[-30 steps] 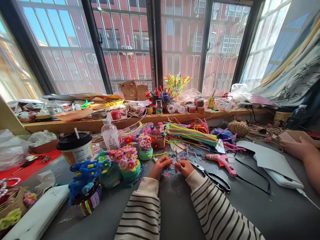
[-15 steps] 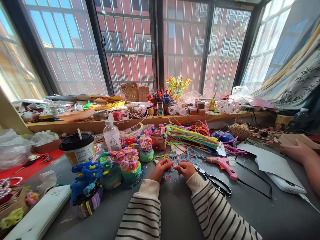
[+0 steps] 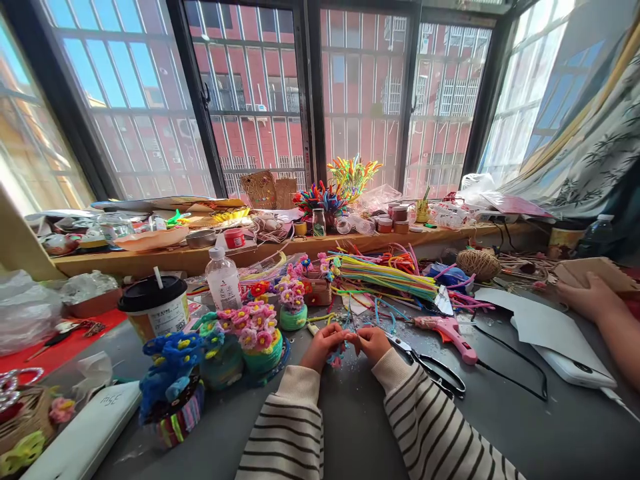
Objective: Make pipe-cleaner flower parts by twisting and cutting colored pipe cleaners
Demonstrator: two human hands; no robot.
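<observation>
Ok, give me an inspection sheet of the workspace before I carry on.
Surface: grey table, speckled in the middle.
Work: small blue-and-pink piece, partly hidden.
Clutter: pipe cleaners, scissors, glue gun, cup, bottle.
Hands: left hand pinches the piece; right hand close beside it, grip unclear.
Cables: black cable curving from the glue gun; white cable at the right edge.
Surroundings: barred window behind; another person's hand on cardboard, right.
</observation>
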